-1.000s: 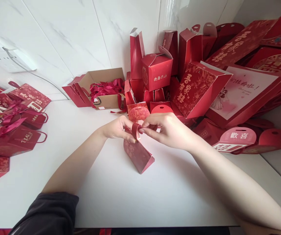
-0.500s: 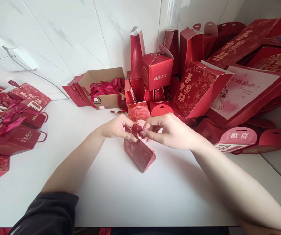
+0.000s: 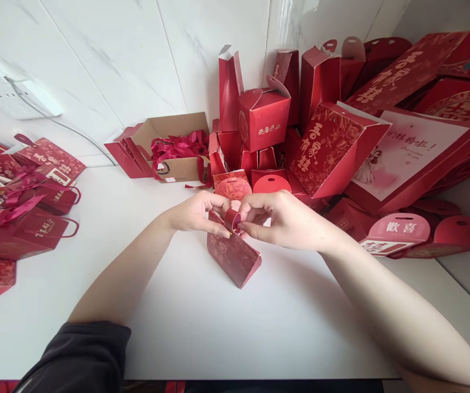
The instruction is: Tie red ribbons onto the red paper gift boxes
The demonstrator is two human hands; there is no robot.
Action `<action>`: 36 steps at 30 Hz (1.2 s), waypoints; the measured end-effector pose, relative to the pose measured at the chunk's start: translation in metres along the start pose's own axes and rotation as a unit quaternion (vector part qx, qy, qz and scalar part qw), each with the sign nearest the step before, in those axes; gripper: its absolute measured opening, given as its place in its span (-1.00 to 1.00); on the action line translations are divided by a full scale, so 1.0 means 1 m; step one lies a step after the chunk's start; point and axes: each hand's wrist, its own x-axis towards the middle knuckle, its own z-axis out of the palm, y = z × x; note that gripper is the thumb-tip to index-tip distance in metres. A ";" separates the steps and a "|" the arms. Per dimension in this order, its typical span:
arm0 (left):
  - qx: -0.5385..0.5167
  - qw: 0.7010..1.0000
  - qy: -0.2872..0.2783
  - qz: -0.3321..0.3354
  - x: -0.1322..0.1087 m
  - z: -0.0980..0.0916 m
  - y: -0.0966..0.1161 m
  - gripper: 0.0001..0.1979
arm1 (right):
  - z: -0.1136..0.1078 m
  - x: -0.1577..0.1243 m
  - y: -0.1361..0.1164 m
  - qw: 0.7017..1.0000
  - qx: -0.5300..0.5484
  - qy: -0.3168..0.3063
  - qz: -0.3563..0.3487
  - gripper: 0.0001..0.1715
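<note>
A small red patterned gift box stands on the white table in the middle of the view, its top folded to a ridge. My left hand pinches the box's top from the left, fingers closed on it. My right hand meets it from the right, fingertips pinched on a small curled red ribbon loop at the box's top. Both hands touch over the ridge.
A brown carton of red ribbons sits at the back by the tiled wall. Open red boxes and large red gift bags pile up at the back right. Finished ribbon-tied bags lie at the left edge.
My right hand's fingers have closed in and dropped slightly onto the ribbon loop. The box has shifted a little to the right. My left hand has barely moved.
</note>
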 end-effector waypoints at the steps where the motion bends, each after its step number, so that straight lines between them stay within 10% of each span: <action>1: 0.007 1.000 -0.001 0.002 0.000 0.000 0.000 -0.79 | 0.000 0.000 0.000 1.000 0.000 -0.001 -0.001 -0.93; 17: 0.057 0.998 -0.018 0.009 0.001 0.001 0.008 -0.80 | -0.001 -0.001 -0.006 1.000 -0.005 -0.015 -0.011 -0.90; 27: 0.203 0.942 0.258 0.064 0.003 0.011 -0.002 -0.80 | -0.006 0.005 0.008 0.993 -0.059 0.100 -0.002 -0.78; 36: 0.169 0.962 0.215 0.022 0.008 0.016 -0.002 -0.74 | 0.001 0.013 0.026 0.983 -0.122 0.134 -0.006 -0.92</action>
